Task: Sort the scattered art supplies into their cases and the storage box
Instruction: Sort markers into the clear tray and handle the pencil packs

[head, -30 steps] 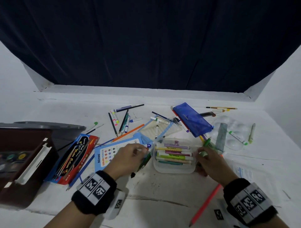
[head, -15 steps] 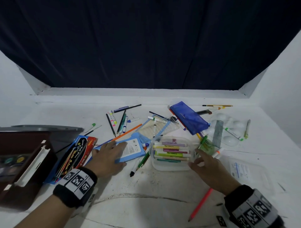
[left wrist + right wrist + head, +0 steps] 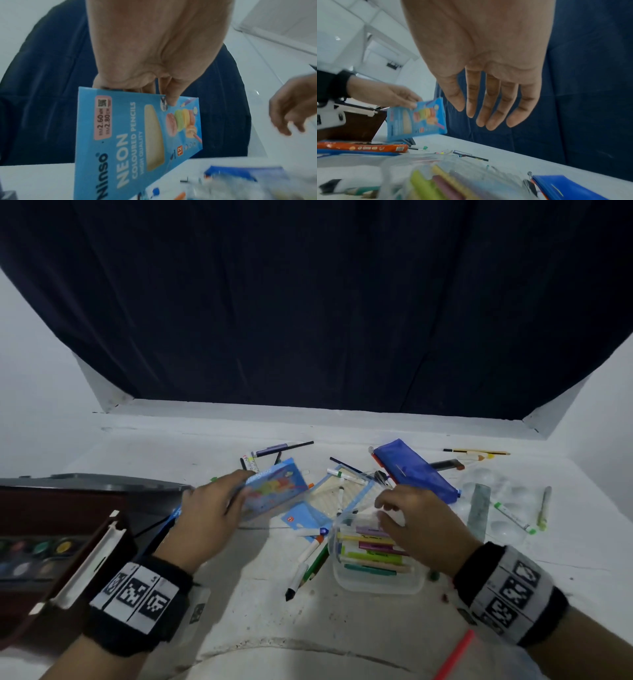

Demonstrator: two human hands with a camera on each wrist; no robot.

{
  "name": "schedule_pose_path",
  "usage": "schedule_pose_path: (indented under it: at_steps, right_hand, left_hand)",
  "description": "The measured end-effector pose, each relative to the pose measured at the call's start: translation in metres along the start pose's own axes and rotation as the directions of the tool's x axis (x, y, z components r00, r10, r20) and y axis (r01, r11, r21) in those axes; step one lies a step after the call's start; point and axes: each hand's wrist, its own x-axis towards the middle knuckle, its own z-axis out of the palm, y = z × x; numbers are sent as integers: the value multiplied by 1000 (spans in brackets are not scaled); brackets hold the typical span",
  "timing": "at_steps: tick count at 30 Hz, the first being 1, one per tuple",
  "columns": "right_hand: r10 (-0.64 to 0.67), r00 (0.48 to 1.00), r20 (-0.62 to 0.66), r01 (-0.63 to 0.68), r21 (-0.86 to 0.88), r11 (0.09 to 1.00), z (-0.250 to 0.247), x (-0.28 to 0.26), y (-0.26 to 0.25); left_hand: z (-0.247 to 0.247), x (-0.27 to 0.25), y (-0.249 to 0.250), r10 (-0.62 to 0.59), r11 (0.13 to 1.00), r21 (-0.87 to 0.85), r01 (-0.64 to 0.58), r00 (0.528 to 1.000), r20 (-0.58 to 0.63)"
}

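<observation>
Left hand (image 3: 209, 518) fingers pinching blue pencil box (image 3: 135, 136), right hand (image 3: 421, 525) fingers loose above clear marker tub (image 3: 376, 583)

pencil box (image 3: 137, 135): blue, tilted, lifted | clear tub (image 3: 376, 585): holds markers, on table

Your pencil box (image 3: 137, 142) is light blue with white lettering and pastel macarons. The pouch (image 3: 414, 470) is royal blue, the worktop (image 3: 239, 628) white, the wristbands (image 3: 137, 594) black with black-and-white square codes.
</observation>
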Motion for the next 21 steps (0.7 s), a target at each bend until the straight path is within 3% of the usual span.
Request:
schedule_pose_path:
  at_steps: [3, 6, 12, 14, 18, 21]
  right_hand:
    - [-112, 991, 77, 120, -109, 987, 2, 40, 5]
    - [-99, 949, 298, 170, -223, 960, 13, 83, 16]
    - [-53, 805, 590, 300, -329, 896, 49, 137, 40]
    - [-65, 800, 597, 321, -334, 886, 56, 142, 46]
    - [-150, 837, 526, 334, -275, 902, 62, 143, 53]
    - [-166, 903, 397, 263, -204, 943, 56, 145, 54]
  left_hand:
    - [-21, -6, 18, -56, 965, -261, 22, 991, -122]
    - [-33, -17, 29, -96, 925, -380, 10, 973, -208]
    - [-30, -35, 22, -206, 862, -499, 87, 961, -187]
    - [-26, -36, 18, -229, 839, -533, 113, 960, -158]
    - [-18, -36, 12, -279, 793, -587, 162, 954, -113]
    - [-11, -34, 8, -332, 730, -651, 207, 941, -73]
